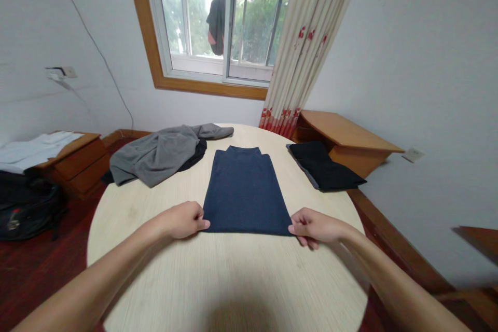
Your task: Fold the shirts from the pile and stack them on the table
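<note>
A dark blue garment (247, 192) lies folded into a flat, neat shape on the round pale table (233, 270), its collar end toward the window. My left hand (189, 220) pinches its near left corner between thumb and fingers. At the near right corner, my right hand (311, 225) grips the cloth the same way, with its lower fingers partly curled below. The near edge runs straight between both hands.
A rumpled grey garment (159, 153) lies over black cloth at the table's back left. Folded black clothing (324, 166) rests at the right edge. Beyond stand a wooden desk (350, 132), a curtain (307, 36) and a window; a low cabinet (78, 166) and black bag (27, 207) are left.
</note>
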The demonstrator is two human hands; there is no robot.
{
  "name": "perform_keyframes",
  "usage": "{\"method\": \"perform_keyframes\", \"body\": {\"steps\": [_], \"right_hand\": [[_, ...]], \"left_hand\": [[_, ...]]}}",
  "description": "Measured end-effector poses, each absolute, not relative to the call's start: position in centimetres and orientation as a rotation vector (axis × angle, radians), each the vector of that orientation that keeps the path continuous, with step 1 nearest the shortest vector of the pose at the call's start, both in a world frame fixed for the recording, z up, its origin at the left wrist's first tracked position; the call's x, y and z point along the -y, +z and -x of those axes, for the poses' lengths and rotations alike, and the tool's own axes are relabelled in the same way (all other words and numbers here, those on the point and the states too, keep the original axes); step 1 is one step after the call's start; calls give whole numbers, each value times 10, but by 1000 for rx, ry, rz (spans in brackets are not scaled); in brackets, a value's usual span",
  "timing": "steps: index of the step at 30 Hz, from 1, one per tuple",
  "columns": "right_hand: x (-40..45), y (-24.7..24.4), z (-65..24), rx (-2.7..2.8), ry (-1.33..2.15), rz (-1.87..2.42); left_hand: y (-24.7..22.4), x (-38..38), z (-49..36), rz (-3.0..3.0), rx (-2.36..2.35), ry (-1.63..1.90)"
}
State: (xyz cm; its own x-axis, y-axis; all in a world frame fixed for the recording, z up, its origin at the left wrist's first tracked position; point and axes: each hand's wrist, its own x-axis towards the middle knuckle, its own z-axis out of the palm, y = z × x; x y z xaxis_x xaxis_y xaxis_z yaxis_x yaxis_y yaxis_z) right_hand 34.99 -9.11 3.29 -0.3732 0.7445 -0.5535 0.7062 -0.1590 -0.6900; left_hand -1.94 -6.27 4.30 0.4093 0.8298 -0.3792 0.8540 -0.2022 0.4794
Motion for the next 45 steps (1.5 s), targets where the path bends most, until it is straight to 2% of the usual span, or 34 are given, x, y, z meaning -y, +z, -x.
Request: {"method": "perform_keyframes", "body": {"steps": [2,6,8,15,20,26,31,36,38,41,43,45], "right_hand": [[100,36,-351,2059,1709,1745],[116,51,-350,2231,2223,1641],[114,55,-350,2256,2284,1654],[46,41,-345,1918,1342,1964],[1,20,-340,1686,1022,1931],[-21,1,-342,1613,1000,1671],[-29,12,-356,1649,991,1395],[-47,11,-356,1573,874,1491],[-48,5,-351,1624,727,1638],[-35,2,-340,1788,324,1801],[-20,5,-327,1909,83,1804],[-5,7,-307,2054,-15,1730]], "left_hand": [[52,74,18,-2030,-1352,-161],[76,99,19,-1858,-1044,-482],[80,95,20,-1747,-945,-514],[36,-11,8,-1775,-1487,254],[13,-55,-7,-1574,-1519,641],[5,-67,-12,-1471,-1421,840],[21,-77,-3,-1558,-1196,969],[17,-97,-7,-1610,-1291,1007],[9,-100,-12,-1696,-1490,918],[3,-90,-20,-1988,-1689,867],[4,-72,-30,-2253,-1666,894],[6,-49,-45,-2506,-1516,839]]}}
